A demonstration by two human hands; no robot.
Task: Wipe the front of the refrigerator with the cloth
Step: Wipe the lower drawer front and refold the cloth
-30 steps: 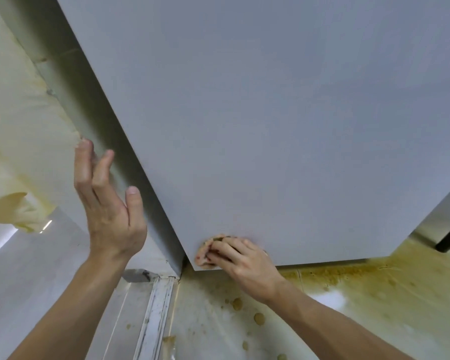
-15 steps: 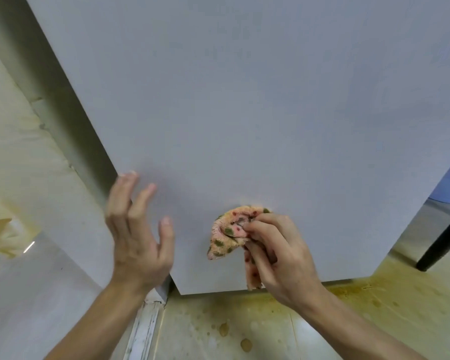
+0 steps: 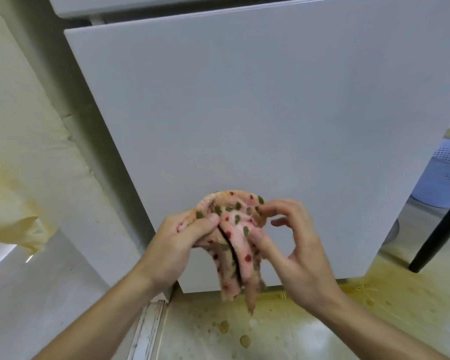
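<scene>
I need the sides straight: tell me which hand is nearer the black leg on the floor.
Right. The right hand pinches the cloth left of the black leg; the left hand grips the cloth's other side, farther left from the leg.

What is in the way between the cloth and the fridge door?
Nothing that shows. The left hand and right hand hold the cloth in front of the fridge door, and the door's face behind it is bare.

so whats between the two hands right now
The pink spotted cloth, bunched: the left hand and right hand both pinch it, in front of the refrigerator door. Head view shows it.
</scene>
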